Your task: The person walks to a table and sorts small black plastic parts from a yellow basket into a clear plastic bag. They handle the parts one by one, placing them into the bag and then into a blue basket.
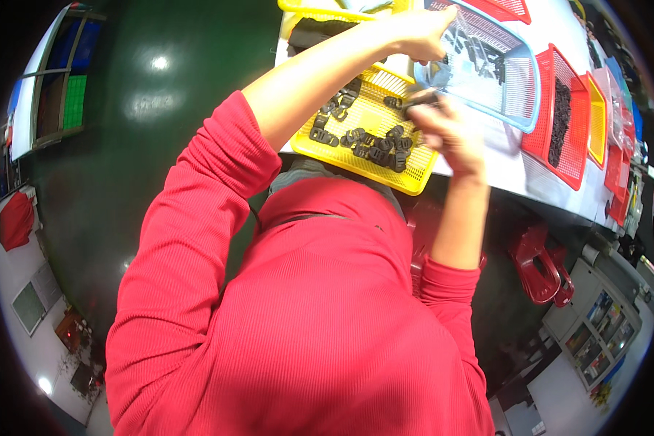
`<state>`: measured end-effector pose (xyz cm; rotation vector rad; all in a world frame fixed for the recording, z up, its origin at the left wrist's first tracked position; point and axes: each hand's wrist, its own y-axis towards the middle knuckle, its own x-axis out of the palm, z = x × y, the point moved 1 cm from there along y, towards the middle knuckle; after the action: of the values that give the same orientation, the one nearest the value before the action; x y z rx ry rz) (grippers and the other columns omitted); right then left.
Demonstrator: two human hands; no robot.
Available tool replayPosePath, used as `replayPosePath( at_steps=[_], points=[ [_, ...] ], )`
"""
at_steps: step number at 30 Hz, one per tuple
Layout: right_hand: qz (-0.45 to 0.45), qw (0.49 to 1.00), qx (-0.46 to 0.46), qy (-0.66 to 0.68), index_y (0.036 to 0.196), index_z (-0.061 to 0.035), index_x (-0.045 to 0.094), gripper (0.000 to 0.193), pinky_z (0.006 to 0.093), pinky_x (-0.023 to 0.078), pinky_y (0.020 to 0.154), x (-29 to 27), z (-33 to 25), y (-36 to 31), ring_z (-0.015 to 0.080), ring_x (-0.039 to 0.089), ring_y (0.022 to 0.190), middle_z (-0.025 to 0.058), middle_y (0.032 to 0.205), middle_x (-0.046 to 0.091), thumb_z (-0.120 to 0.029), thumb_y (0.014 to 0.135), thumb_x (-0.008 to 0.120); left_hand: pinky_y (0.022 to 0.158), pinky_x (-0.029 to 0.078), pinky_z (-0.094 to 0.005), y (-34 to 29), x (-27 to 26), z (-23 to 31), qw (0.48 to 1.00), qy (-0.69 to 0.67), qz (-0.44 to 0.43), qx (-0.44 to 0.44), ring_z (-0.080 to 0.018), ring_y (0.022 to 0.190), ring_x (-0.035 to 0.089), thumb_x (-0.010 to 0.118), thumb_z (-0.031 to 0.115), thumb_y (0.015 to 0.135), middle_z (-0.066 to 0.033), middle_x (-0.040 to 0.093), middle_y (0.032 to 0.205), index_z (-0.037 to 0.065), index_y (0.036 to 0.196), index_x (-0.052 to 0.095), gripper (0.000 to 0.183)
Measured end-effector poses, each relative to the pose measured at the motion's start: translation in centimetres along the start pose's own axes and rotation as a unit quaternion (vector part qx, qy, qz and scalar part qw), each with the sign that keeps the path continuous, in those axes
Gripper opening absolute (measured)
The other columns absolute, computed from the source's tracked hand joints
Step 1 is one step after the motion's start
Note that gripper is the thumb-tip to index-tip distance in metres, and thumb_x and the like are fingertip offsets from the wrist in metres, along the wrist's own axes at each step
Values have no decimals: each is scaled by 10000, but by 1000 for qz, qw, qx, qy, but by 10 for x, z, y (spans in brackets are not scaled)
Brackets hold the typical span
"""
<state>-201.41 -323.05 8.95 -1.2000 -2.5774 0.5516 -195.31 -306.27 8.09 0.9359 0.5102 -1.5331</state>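
Yellow mesh basket [414,171] of small black plastic parts [374,145] sits nearest the body, within easy reach. Left hand [421,33] curls round the tilted blue basket's [527,98] rim, steadying it. Right hand [450,127] pinches one dark part [420,100] beside it.

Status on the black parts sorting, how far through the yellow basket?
Done: black parts already lie in the blue basket. In hand: left hand grips the blue basket's rim; right hand pinches a dark part beside it. Left: a loose layer of black parts in the yellow basket.
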Motion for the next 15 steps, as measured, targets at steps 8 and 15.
replayPosePath(
  at_steps=[8,15],
  points=[
    [68,995,-29,-74,761,-87,564,232,173,233,356,-80,-52,61,6,332,384,-62,526,469,-273,770,701,744,473,-393,11,11,11,996,-80,20,39,-287,870,600,599,119,691,-168,621,963,52,1002,603,318],
    [180,741,-24,-646,1067,-115,633,408,420,463,852,-61,-39,97,302,600,990,143,1068,622,-344,730,604,810,450,-419,13,19,22,997,2,-66,-46,-327,944,578,620,183,682,-179,621,965,47,1003,618,349]
  ],
)
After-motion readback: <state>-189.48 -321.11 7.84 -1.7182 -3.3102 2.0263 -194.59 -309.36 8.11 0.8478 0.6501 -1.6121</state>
